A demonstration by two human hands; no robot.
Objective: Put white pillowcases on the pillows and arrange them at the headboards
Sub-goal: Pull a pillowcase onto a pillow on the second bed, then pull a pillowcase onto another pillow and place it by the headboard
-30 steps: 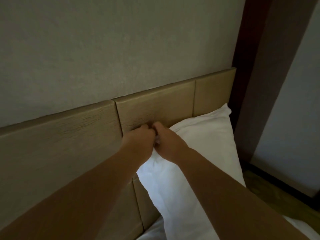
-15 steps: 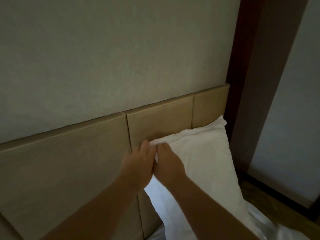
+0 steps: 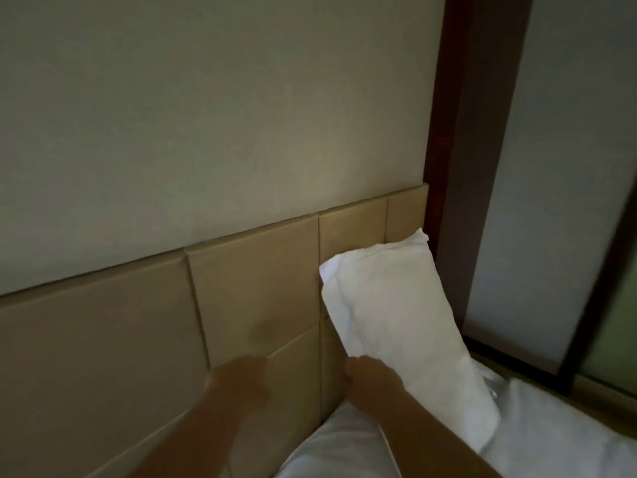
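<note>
Since a moment ago both hands are dropping away from the pillow's top corner and parting. The left hand (image 3: 241, 376) is hanging loosely curled and empty before the headboard (image 3: 255, 284); the right hand (image 3: 370, 381) is curling against the lower left edge of the pillow (image 3: 396, 322), grip unclear. The cased pillow is leaning upright at the headboard's right end, seemingly placed

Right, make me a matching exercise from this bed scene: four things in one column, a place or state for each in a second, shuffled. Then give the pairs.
Things:
1. pillow
2. left hand
3. right hand
4. headboard

States:
A. beige panels along the wall
B. at the pillow's lower edge
C. propped white against the headboard's right end
D. in front of the panels, apart from the pillow

Pairs: 1-C, 2-D, 3-B, 4-A
</note>
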